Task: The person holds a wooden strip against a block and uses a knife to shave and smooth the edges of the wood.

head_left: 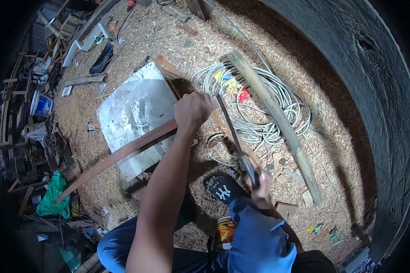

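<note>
My left hand (193, 110) is wrapped around a long reddish-brown wooden strip (123, 152) near its far end. The strip lies across a low stand with a worn whitish top (134, 111), and its other end sticks out to the lower left. In my right hand (260, 184) is a handsaw (234, 134), gripped by its handle beside my right knee. Its narrow dark blade points up and away, with the tip close to the strip's end just right of my left hand. My fingers hide part of the strip.
A coil of grey hose (259, 125) lies beyond the saw, with a wooden pole (278, 116) across it. A large dark curved wall (373, 91) rises at right. Wood shavings cover the floor. A green plastic bag (54, 198) and scrap lie at left; a can (225, 232) stands between my legs.
</note>
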